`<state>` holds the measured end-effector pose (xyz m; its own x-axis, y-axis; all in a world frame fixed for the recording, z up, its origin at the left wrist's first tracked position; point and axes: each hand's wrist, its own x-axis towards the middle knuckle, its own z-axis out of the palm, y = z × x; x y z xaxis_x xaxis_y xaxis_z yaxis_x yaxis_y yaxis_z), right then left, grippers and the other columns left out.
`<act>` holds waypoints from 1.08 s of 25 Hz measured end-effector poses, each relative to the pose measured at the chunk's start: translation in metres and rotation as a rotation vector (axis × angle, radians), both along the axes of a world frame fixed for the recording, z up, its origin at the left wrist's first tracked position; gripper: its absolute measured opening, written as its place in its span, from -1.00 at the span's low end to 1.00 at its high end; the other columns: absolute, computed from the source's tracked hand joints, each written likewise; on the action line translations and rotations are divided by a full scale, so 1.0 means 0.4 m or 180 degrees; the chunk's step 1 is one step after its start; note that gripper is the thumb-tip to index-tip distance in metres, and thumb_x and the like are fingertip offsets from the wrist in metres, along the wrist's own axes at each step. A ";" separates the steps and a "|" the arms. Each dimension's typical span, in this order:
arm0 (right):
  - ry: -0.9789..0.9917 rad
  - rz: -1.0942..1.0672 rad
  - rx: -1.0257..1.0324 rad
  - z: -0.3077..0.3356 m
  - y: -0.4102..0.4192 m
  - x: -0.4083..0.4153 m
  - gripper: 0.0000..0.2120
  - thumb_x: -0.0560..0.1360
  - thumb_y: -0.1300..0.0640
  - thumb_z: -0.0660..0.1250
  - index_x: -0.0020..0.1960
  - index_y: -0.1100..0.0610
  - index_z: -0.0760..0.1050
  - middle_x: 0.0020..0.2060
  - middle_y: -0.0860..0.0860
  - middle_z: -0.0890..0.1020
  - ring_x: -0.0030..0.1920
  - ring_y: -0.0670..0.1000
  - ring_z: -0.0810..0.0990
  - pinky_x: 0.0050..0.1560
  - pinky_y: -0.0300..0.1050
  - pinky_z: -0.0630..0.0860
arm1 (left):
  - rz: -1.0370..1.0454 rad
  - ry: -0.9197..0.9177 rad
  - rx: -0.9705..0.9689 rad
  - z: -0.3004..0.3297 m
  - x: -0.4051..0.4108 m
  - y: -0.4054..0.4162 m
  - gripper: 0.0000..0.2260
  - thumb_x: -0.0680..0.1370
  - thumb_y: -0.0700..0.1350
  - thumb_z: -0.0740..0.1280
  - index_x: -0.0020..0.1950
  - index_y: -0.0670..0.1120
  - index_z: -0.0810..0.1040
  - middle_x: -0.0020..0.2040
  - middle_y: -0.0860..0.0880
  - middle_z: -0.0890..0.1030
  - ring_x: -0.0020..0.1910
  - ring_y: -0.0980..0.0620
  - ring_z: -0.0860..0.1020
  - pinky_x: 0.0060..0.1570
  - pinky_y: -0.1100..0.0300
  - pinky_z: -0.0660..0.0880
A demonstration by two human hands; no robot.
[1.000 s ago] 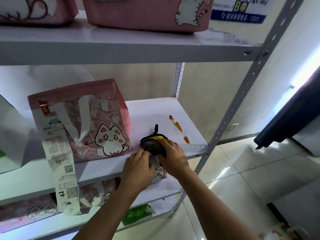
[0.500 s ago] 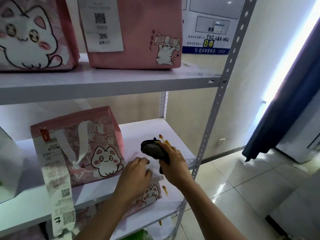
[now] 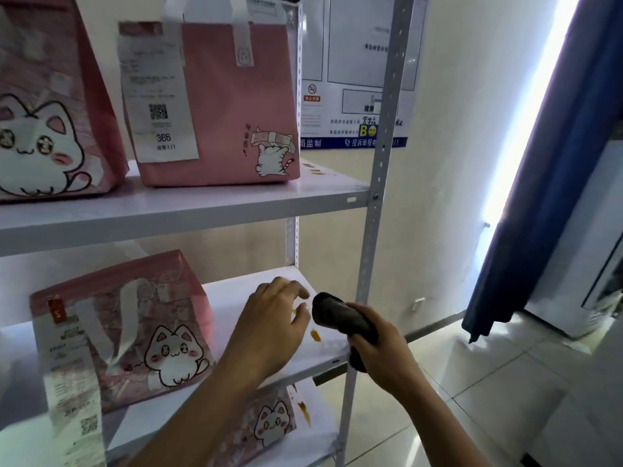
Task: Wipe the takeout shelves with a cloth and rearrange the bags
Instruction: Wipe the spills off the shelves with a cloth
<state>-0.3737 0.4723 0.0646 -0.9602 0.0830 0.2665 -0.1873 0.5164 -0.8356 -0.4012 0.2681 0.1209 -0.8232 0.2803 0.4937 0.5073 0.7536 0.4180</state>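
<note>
My right hand [image 3: 381, 345] grips a dark rolled cloth [image 3: 340, 316] just above the right end of the middle shelf [image 3: 232, 298]. My left hand [image 3: 269, 325] hovers over that shelf with loosely bent fingers, holding nothing. An orange stain [image 3: 315, 335] lies on the shelf between the hands. A pink cat bag [image 3: 124, 328] with a long receipt stands at the left of the middle shelf. Two pink bags stand on the top shelf [image 3: 236, 203]: one at the left [image 3: 43, 112], one with a receipt marked 366 [image 3: 219, 102].
The lower shelf [image 3: 320, 429] carries another pink cat bag [image 3: 269, 426] and orange stains [image 3: 303, 411]. A perforated grey upright [image 3: 374, 230] bounds the shelves on the right. Beyond it are a posted notice [image 3: 350, 79], a blue curtain [image 3: 539, 163] and tiled floor [image 3: 505, 399].
The view has tilted upward, showing the top shelf bags. My right hand has lifted the cloth off the shelf and moved right; my left hand has risen off the shelf.
</note>
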 end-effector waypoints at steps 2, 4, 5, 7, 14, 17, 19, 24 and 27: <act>-0.0050 -0.0143 -0.0027 -0.001 0.077 0.002 -0.60 0.56 0.20 0.32 0.23 -0.25 0.52 -0.12 -0.19 0.66 -0.13 -0.22 0.62 -0.20 -0.39 0.52 | -0.0048 0.0196 0.0027 0.034 0.007 0.051 -0.80 0.63 0.00 0.23 0.23 0.06 0.52 0.26 0.09 0.54 0.18 0.16 0.42 0.18 0.31 0.29; -0.0111 -0.0271 -0.0010 0.007 0.157 -0.012 -0.59 0.53 0.23 0.33 0.18 -0.26 0.54 -0.17 -0.15 0.67 -0.20 -0.22 0.62 -0.26 -0.41 0.48 | -0.0067 0.0377 0.0034 0.075 0.011 0.103 -0.79 0.63 0.01 0.23 0.23 0.05 0.52 0.26 0.09 0.55 0.15 0.19 0.41 0.16 0.32 0.28; -0.0130 -0.0312 -0.0029 0.017 0.197 -0.028 -0.60 0.52 0.24 0.33 0.19 -0.23 0.55 -0.16 -0.13 0.67 -0.20 -0.18 0.63 -0.24 -0.36 0.50 | -0.0065 0.0467 0.0034 0.098 0.009 0.131 -0.78 0.62 0.01 0.23 0.24 0.05 0.52 0.26 0.08 0.56 0.16 0.18 0.42 0.17 0.32 0.28; -0.0099 -0.0354 -0.0090 0.045 0.271 -0.074 -0.62 0.52 0.25 0.34 0.24 -0.11 0.57 -0.14 -0.10 0.66 -0.15 -0.09 0.63 -0.17 -0.21 0.53 | -0.0009 0.0629 0.0059 0.141 0.002 0.185 -0.77 0.63 -0.01 0.23 0.26 0.03 0.52 0.25 0.06 0.55 0.19 0.16 0.42 0.19 0.29 0.31; 0.0455 0.0029 -0.0053 0.216 0.404 -0.280 -0.63 0.50 0.25 0.36 0.21 -0.12 0.55 -0.13 -0.10 0.67 -0.11 -0.05 0.63 -0.21 -0.20 0.45 | 0.0613 0.0982 -0.0021 0.245 -0.021 0.318 -0.72 0.61 -0.08 0.21 0.30 -0.04 0.51 0.25 0.00 0.53 0.22 0.07 0.41 0.26 0.23 0.31; 0.0690 0.0307 -0.0022 0.310 0.395 -0.353 -0.61 0.49 0.25 0.34 0.23 -0.12 0.55 -0.14 -0.11 0.67 -0.15 -0.10 0.62 -0.22 -0.20 0.47 | 0.0966 0.1225 -0.0216 0.266 -0.017 0.340 -0.64 0.56 -0.07 0.19 0.34 -0.06 0.49 0.26 -0.02 0.52 0.25 0.01 0.43 0.30 0.12 0.35; 0.0883 0.0486 -0.0043 0.373 0.382 -0.393 -0.59 0.50 0.24 0.34 0.28 -0.11 0.53 -0.07 -0.07 0.66 -0.08 -0.06 0.62 -0.11 -0.13 0.53 | 0.1168 0.1211 -0.0383 0.279 -0.022 0.339 -0.57 0.56 -0.03 0.15 0.42 -0.06 0.44 0.34 -0.03 0.50 0.33 -0.02 0.41 0.37 0.06 0.32; 0.1299 0.1025 0.0172 0.520 0.334 -0.476 -0.56 0.55 0.26 0.33 0.30 -0.17 0.49 -0.02 -0.09 0.61 -0.02 -0.07 0.57 -0.05 -0.19 0.46 | 0.1520 0.0938 -0.0726 0.292 -0.071 0.302 -0.53 0.60 0.03 0.09 0.50 -0.04 0.36 0.48 -0.02 0.40 0.49 -0.02 0.28 0.53 0.06 0.06; 0.1297 0.1558 0.0787 0.571 0.311 -0.517 -0.55 0.56 0.31 0.34 0.26 -0.19 0.51 0.09 -0.09 0.58 0.07 -0.04 0.54 0.05 -0.23 0.44 | 0.1557 0.0836 -0.0781 0.284 -0.099 0.282 -0.54 0.61 0.06 0.06 0.48 -0.01 0.39 0.47 -0.02 0.42 0.48 -0.02 0.29 0.54 0.05 0.06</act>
